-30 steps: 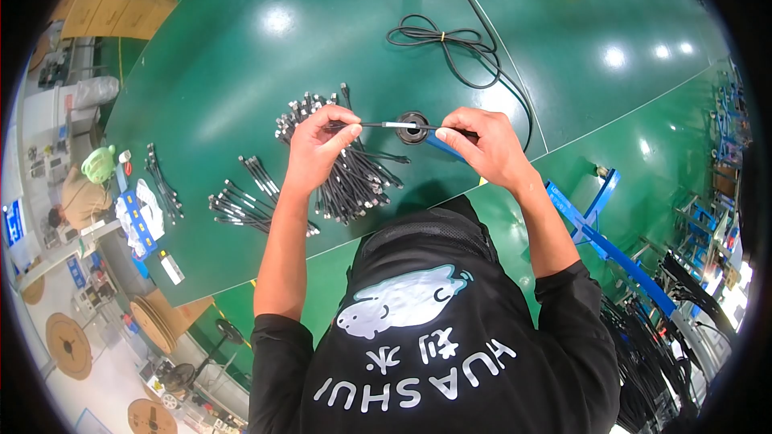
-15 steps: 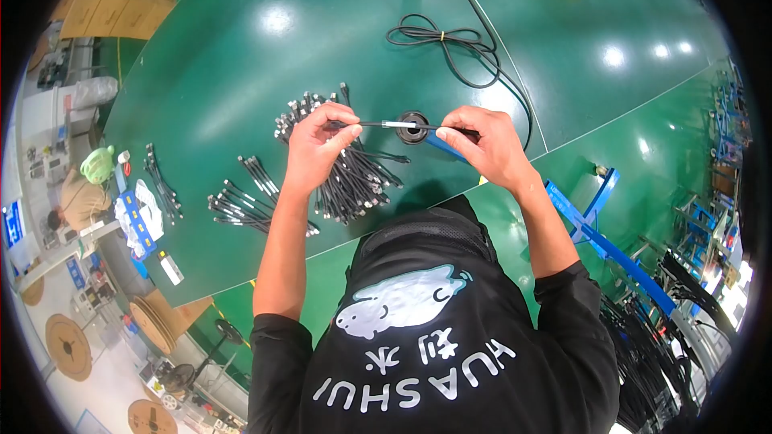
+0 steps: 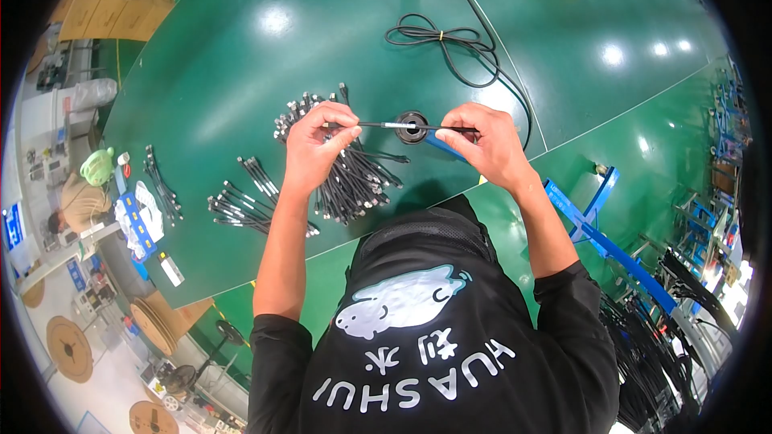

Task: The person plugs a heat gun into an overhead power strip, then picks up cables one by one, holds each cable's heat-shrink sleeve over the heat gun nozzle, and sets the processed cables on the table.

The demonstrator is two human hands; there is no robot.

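Black thin cable [image 3: 371, 124], already with white label [image 3: 396, 124], is pinched closed by left hand [image 3: 312, 149] and right hand [image 3: 494, 145]. Black cable pile [image 3: 354, 181] lies toward seven o'clock; remaining amount is unclear.

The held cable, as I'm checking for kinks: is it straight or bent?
Straight: the cable runs in a line between left hand and right hand; parts inside the grip are hidden.

And just a tiny move here: beside the black ring [image 3: 412, 140], the right hand [image 3: 497, 145] edges slightly farther from the body, its index finger a little higher, and the white label [image 3: 399, 125] on the held black cable [image 3: 371, 124] now looks thinner.
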